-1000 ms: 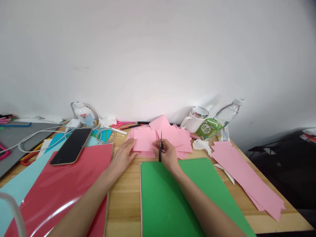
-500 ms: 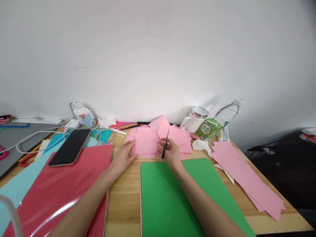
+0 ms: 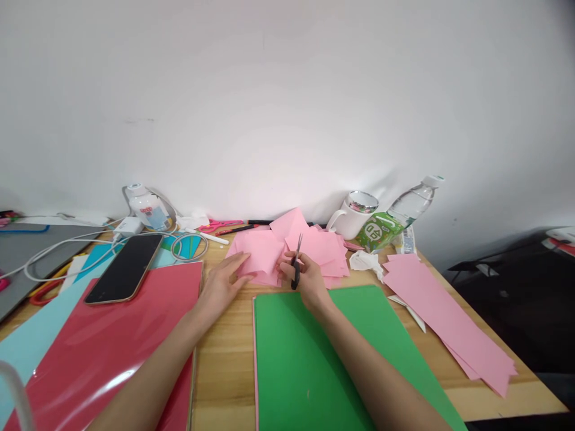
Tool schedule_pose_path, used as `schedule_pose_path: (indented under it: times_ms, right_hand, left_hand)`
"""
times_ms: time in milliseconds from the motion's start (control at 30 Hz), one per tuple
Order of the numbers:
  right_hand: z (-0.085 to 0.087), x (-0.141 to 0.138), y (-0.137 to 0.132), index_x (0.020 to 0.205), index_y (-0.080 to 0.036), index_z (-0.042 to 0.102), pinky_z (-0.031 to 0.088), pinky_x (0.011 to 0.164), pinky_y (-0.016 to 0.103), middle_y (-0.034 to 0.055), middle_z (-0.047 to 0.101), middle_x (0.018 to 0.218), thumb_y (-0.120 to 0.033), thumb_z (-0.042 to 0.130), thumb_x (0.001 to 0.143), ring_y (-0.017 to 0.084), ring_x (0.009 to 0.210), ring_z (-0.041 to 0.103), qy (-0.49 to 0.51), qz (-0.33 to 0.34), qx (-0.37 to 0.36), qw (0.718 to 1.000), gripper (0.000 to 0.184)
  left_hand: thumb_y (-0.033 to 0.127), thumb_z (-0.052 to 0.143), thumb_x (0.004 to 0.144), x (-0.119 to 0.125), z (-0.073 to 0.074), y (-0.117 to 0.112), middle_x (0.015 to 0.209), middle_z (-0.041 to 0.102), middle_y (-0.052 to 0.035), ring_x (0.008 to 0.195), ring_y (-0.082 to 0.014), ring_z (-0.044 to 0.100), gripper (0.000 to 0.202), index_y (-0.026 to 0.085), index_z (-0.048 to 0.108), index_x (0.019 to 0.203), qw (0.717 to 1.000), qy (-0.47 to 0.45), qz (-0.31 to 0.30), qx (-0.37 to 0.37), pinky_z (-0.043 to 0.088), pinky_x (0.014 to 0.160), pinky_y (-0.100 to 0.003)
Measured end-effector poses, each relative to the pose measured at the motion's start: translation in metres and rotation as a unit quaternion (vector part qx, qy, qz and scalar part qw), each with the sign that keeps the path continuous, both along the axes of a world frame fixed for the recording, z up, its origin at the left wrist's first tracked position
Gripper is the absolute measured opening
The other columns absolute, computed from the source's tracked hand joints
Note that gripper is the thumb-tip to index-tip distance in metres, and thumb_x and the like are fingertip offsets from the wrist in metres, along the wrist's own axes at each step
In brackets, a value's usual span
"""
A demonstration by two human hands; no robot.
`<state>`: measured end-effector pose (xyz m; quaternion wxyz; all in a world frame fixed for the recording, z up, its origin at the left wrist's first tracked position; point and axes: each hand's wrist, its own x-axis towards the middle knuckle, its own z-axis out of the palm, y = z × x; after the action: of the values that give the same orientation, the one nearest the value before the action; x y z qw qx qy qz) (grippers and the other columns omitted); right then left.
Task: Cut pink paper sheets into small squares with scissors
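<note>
Small black-handled scissors (image 3: 295, 272) are in my right hand (image 3: 309, 281), with the blades pointing up and away from me. That hand's fingertips also touch the right edge of a pink paper square (image 3: 260, 248), which looks bowed upward. My left hand (image 3: 223, 284) rests against the square's left side, thumb and fingers apart. More pink paper pieces (image 3: 321, 248) lie loosely piled beneath and to the right. Nearer to me, below my right forearm, is a stack of green sheets (image 3: 291, 359).
To the left, a phone (image 3: 126, 269) lies on red paper in a clear sleeve (image 3: 121, 341), near a white cable and bottle (image 3: 150, 209). A white mug (image 3: 354, 215), green packet (image 3: 380, 230), water bottle (image 3: 413, 203) and crumpled tissue (image 3: 366, 261) stand right. Long pink strips (image 3: 444, 317) lie farther right.
The pink square between my hands has bent and shifted. The scissors in my right hand have moved slightly left. My left hand stays near the pile's left side.
</note>
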<state>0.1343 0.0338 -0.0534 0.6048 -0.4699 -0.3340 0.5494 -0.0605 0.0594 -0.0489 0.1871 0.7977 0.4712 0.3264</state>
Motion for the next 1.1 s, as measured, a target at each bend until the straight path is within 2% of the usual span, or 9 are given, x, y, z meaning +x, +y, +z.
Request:
schedule_pose_path:
  times_ms: [133, 267, 400, 500, 600, 700, 833, 967, 1100]
  right_hand:
    - [-0.001, -0.002, 0.001, 0.084, -0.017, 0.056, 0.052, 0.052, 0.027, -0.0011, 0.059, 0.067, -0.031, 0.077, 0.056, 0.014, 0.058, 0.061, 0.032, -0.007, -0.002, 0.999, 0.037]
    - [-0.004, 0.000, 0.003, 0.081, -0.018, 0.055, 0.051, 0.048, 0.025, -0.0041, 0.054, 0.064, -0.030, 0.079, 0.053, 0.010, 0.051, 0.056, 0.060, -0.032, 0.002, 0.998, 0.039]
    - [0.002, -0.004, 0.001, 0.080, -0.020, 0.052, 0.051, 0.050, 0.024, -0.0060, 0.050, 0.065, -0.030, 0.078, 0.054, 0.007, 0.050, 0.052, 0.083, -0.048, 0.022, 0.995, 0.039]
    - [0.008, -0.013, -0.007, 0.079, -0.021, 0.050, 0.052, 0.056, 0.023, -0.0069, 0.049, 0.068, -0.028, 0.077, 0.057, 0.006, 0.055, 0.052, 0.093, -0.060, 0.043, 0.993, 0.035]
    - [0.012, -0.025, -0.017, 0.078, -0.021, 0.051, 0.051, 0.060, 0.023, -0.0069, 0.049, 0.066, -0.024, 0.075, 0.060, 0.007, 0.058, 0.051, 0.065, -0.042, 0.085, 0.993, 0.030]
    - [0.014, -0.032, -0.023, 0.076, -0.020, 0.052, 0.049, 0.060, 0.021, -0.0063, 0.051, 0.066, -0.021, 0.075, 0.061, 0.007, 0.059, 0.050, 0.042, -0.005, 0.121, 0.992, 0.028]
    - [0.017, -0.024, -0.018, 0.069, -0.020, 0.050, 0.053, 0.060, 0.025, -0.0037, 0.054, 0.065, -0.037, 0.069, 0.067, 0.011, 0.064, 0.056, 0.162, 0.031, 0.050, 0.985, 0.026]
    - [0.019, -0.004, -0.005, 0.067, -0.019, 0.052, 0.052, 0.053, 0.020, -0.0060, 0.053, 0.060, -0.036, 0.075, 0.060, 0.007, 0.054, 0.054, 0.199, -0.034, -0.009, 0.979, 0.030]
    - [0.016, 0.011, 0.002, 0.076, -0.020, 0.054, 0.048, 0.048, 0.015, -0.0089, 0.052, 0.062, -0.025, 0.080, 0.051, 0.004, 0.049, 0.051, 0.166, -0.096, -0.002, 0.981, 0.036]
  left_hand:
    - [0.037, 0.061, 0.075, 0.000, 0.001, 0.000, 0.123, 0.059, -0.0106, 0.111, -0.0235, 0.055, 0.045, 0.018, 0.059, 0.115, 0.997, -0.064, -0.010, -0.034, 0.041, 0.098, -0.040]
    - [0.035, 0.065, 0.071, 0.005, 0.012, -0.005, 0.123, 0.058, -0.0105, 0.102, -0.0227, 0.060, 0.047, 0.018, 0.059, 0.114, 0.975, -0.180, -0.029, -0.125, 0.046, 0.092, -0.040]
    - [0.033, 0.070, 0.067, 0.012, 0.026, -0.010, 0.124, 0.057, -0.0139, 0.100, -0.0239, 0.061, 0.073, 0.019, 0.038, 0.132, 0.904, -0.353, -0.061, -0.235, 0.046, 0.090, -0.043]
    - [0.035, 0.073, 0.063, 0.014, 0.031, -0.014, 0.121, 0.059, -0.0163, 0.099, -0.0258, 0.062, 0.089, 0.021, 0.026, 0.137, 0.846, -0.429, -0.106, -0.297, 0.047, 0.088, -0.043]
    - [0.038, 0.076, 0.060, 0.017, 0.031, -0.019, 0.116, 0.062, -0.0148, 0.104, -0.0277, 0.059, 0.074, 0.017, 0.045, 0.124, 0.847, -0.420, -0.103, -0.309, 0.048, 0.087, -0.040]
    - [0.042, 0.067, 0.069, 0.021, 0.032, -0.024, 0.113, 0.065, -0.0116, 0.102, -0.0269, 0.060, 0.049, 0.015, 0.057, 0.110, 0.861, -0.417, -0.021, -0.289, 0.050, 0.083, -0.038]
    - [0.039, 0.068, 0.068, 0.014, 0.041, -0.023, 0.111, 0.066, -0.0081, 0.100, -0.0259, 0.061, 0.046, 0.019, 0.058, 0.108, 0.829, -0.463, -0.005, -0.314, 0.054, 0.076, -0.035]
    - [0.035, 0.068, 0.069, 0.000, 0.045, -0.018, 0.088, 0.071, -0.0073, 0.070, -0.0236, 0.067, 0.033, 0.018, 0.061, 0.098, 0.800, -0.422, -0.063, -0.421, 0.057, 0.051, -0.033]
    - [0.033, 0.063, 0.075, -0.004, 0.043, -0.015, 0.070, 0.070, -0.0055, 0.056, -0.0203, 0.067, 0.024, 0.015, 0.059, 0.090, 0.826, -0.381, -0.070, -0.409, 0.050, 0.035, -0.024]
